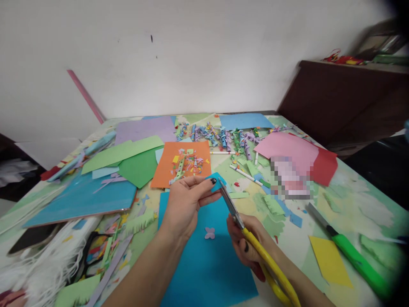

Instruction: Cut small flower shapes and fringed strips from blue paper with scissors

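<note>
Nearest me across the link, the right hand (pixel 239 238) was wrapped round the yellow-handled metal scissors (pixel 252 241), above a large blue paper sheet (pixel 211 268) bearing a lilac butterfly-shaped paper cutout (pixel 210 233). Ahead, the left hand (pixel 187 200), fingers narrowed, pinched a small blue paper piece (pixel 218 183) at the blades. I judged it light, thin, easily creased, best held by an edge. Beyond lay an orange paper sheet (pixel 163 160).

A small, bright-blue piece of paper (pixel 217 177) is pinched between the thumb and fingers of the left hand (pixel 188 196), which partly cover it. Yellow-handled, grey-bladed metal scissors (pixel 254 244) slant through the right hand (pixel 242 252), blades pointing forward and left, tips at the paper's right edge, handles toward the lower right.
</note>
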Available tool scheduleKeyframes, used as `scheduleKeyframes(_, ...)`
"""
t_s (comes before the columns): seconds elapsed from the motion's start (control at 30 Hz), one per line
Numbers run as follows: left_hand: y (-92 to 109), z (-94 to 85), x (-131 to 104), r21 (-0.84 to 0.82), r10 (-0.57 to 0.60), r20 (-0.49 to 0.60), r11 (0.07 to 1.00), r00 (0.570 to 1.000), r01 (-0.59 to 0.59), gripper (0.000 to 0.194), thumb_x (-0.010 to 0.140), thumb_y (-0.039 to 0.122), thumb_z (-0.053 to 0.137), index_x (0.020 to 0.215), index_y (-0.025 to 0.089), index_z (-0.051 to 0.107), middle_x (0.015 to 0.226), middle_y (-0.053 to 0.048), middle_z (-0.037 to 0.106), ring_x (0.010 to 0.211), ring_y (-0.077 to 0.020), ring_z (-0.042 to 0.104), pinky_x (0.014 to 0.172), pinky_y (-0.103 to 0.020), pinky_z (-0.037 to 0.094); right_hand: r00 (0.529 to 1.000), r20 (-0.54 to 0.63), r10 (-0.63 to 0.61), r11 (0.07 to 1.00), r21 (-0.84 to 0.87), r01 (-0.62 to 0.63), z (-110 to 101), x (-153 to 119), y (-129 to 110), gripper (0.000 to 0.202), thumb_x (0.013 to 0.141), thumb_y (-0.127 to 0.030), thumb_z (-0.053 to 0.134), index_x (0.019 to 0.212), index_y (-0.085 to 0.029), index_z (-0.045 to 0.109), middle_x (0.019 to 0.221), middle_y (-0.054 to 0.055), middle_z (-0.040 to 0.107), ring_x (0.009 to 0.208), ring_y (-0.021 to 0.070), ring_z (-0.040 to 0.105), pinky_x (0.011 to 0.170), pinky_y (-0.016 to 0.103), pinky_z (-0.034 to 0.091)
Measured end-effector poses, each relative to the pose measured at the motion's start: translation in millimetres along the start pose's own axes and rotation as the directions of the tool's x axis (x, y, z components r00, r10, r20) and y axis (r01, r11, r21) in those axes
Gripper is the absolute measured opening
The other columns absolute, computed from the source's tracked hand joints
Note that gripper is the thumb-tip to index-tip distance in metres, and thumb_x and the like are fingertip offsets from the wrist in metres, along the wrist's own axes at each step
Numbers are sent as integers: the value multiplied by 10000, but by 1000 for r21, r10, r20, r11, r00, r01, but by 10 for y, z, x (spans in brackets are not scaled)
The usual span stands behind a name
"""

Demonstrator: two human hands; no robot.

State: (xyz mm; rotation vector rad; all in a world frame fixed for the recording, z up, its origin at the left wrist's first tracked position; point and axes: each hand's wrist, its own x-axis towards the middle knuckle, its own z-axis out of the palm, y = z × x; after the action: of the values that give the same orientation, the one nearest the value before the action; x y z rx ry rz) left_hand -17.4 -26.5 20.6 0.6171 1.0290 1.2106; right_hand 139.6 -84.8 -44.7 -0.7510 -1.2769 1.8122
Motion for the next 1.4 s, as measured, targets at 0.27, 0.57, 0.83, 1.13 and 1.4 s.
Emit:
scheduleKeyframes(0.27, 4, -6, -4, 13, 0, 7, 1000, 1000, -1, 148, 590, 176, 779, 600, 110, 647, 615, -32, 676, 674, -207, 698, 662, -308, 578, 997, -67, 23, 998, -61, -27, 67, -18, -117, 438, 747, -517, 657, 675, -219, 344, 530, -106, 248, 348, 35, 240, 316, 181, 169)
scheduleKeyframes(0.57, -5, -3, -1, 13, 10, 13, 1000, 1000, -10, 160, 580, 187, 791, 612, 116, 651, 644, -39, 695, 697, -224, 706, 689, -336, 581, 997, -82, 14, 980, -198, -30, 42, -18, -148, 447, 750, -549, 630, 664, -220, 341, 537, -82, 275, 402, 59, 226, 349, 207, 175)
scheduleKeyframes(0.83, -8, -6, 0, 9, 5, 17, 1000, 1000, -5, 140, 602, 177, 779, 616, 113, 655, 646, -41, 698, 695, -218, 707, 658, -298, 582, 996, -82, 24, 977, -207, -41, 32, -29, -139, 448, 751, -534, 645, 668, -217, 340, 548, -88, 265, 419, 54, 201, 360, 202, 170)
scheduleKeyframes(1.13, 2, -1, 1, 9, 7, 24, 1000, 1000, -8, 146, 592, 179, 785, 610, 115, 655, 642, -37, 697, 679, -218, 708, 673, -317, 581, 995, -98, 1, 976, -216, -22, 58, 0, -180, 473, 740, -551, 652, 648, -216, 331, 567, -83, 260, 437, 59, 214, 368, 196, 175)
scheduleKeyframes(1.4, 6, -10, 1, 0, -1, 30, 1000, 1000, 1, 114, 620, 158, 759, 601, 112, 657, 621, -28, 693, 678, -208, 708, 639, -273, 576, 996, -89, 6, 974, -224, -26, 53, -11, -167, 449, 762, -520, 647, 658, -217, 332, 553, -89, 254, 425, 53, 197, 363, 197, 167)
